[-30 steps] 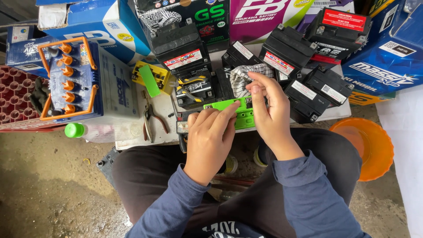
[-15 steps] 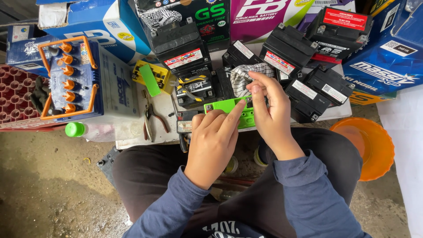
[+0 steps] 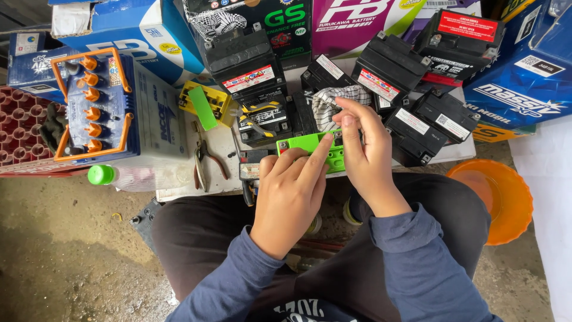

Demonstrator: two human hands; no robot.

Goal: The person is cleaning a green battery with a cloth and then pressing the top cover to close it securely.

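The left hand [image 3: 292, 191] lies flat, fingers pressing the green battery top [image 3: 310, 146]. The right hand [image 3: 366, 152] pinches at its far right corner, by the striped cloth [image 3: 333, 98]. The top looks seated, with that corner seemingly left to finish. Pliers [image 3: 205, 158] lie left of both hands.

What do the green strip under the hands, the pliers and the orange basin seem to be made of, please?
Green strip, under the left hand and right hand: likely moulded plastic, matte, uniform bright colour. Pliers: apparently dull grey metal jaws with reddish, probably coated, handles. Orange basin: seemingly plastic, smooth and slightly translucent at its rim.
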